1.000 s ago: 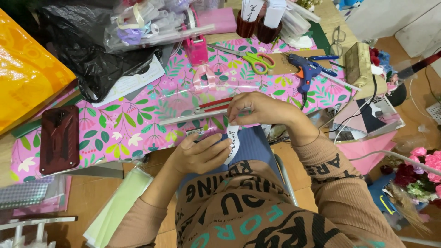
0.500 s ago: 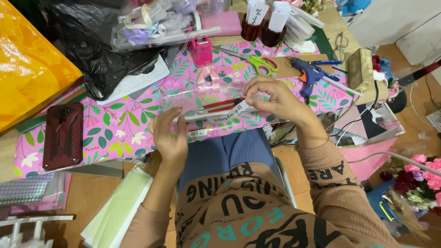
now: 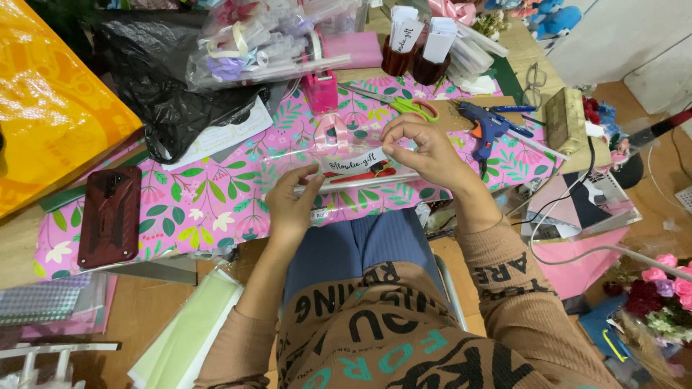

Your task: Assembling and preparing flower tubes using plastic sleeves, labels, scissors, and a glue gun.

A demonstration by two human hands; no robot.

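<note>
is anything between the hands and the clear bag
Nothing visible. Both hands already hold the clear bag: the left hand at its lower left edge, the right hand at its upper right, above the floral paper.

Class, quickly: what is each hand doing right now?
Left hand: closed on the clear plastic bag, at its lower left edge.
Right hand: pinching the same bag's right side.

A craft or gift-wrapping workspace is shown. The tabletop [image 3: 21, 248] is covered with floral wrapping paper [image 3: 209, 194], and a glue gun [image 3: 486, 130], scissors [image 3: 407, 106], ribbons [image 3: 238, 61], card tags [image 3: 422, 32] and artificial flowers [image 3: 667, 284] are crowded around it, with a plastic bag [image 3: 166, 94] piled behind.
</note>
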